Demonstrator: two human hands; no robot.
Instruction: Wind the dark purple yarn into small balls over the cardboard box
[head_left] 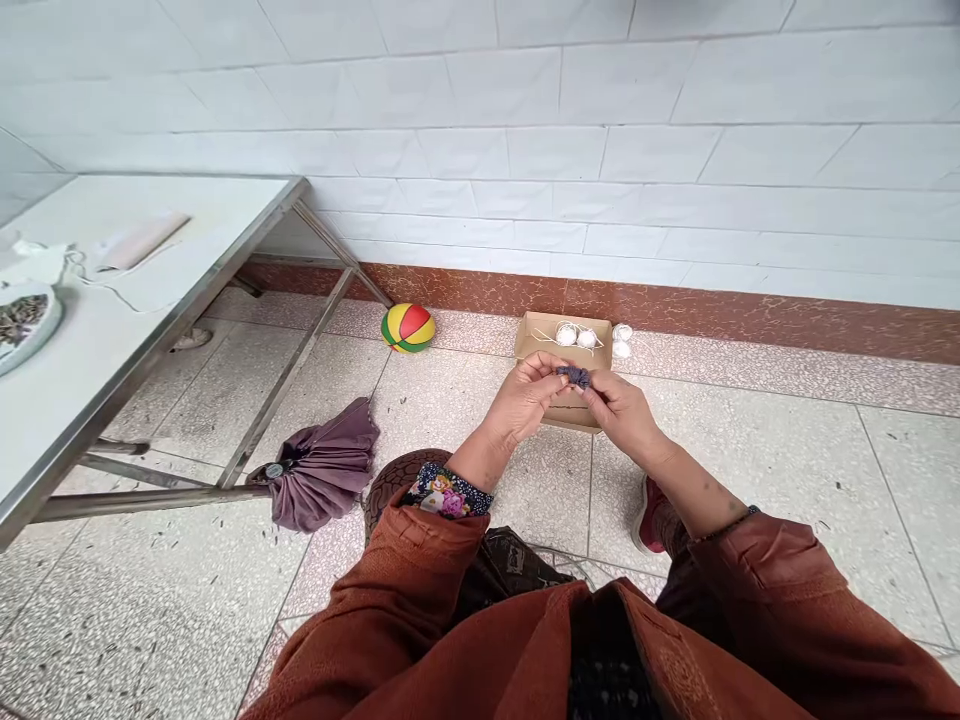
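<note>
Between my two hands is a small bundle of dark blue-grey yarn (574, 376), bunched and wound thickly. My left hand (529, 398) pinches its left end with thumb and fingers. At the other end, my right hand (616, 408) grips it, its thumb pressed against the underside. Both hands are held above a shallow cardboard box (531, 330) on the floor. Inside the box lie white balls of string (576, 335) with loose ends, and a dark strand crosses its near part. The fingertips partly cover the bundle.
A white-topped metal table (112, 330) stands at the left, bearing a rolled pale cloth (146, 242) and a dish (52, 318). On the floor are a striped ball (409, 328), a folded purple umbrella (322, 470) and more white string (622, 340) beside the box. A tiled wall (480, 150) rises behind.
</note>
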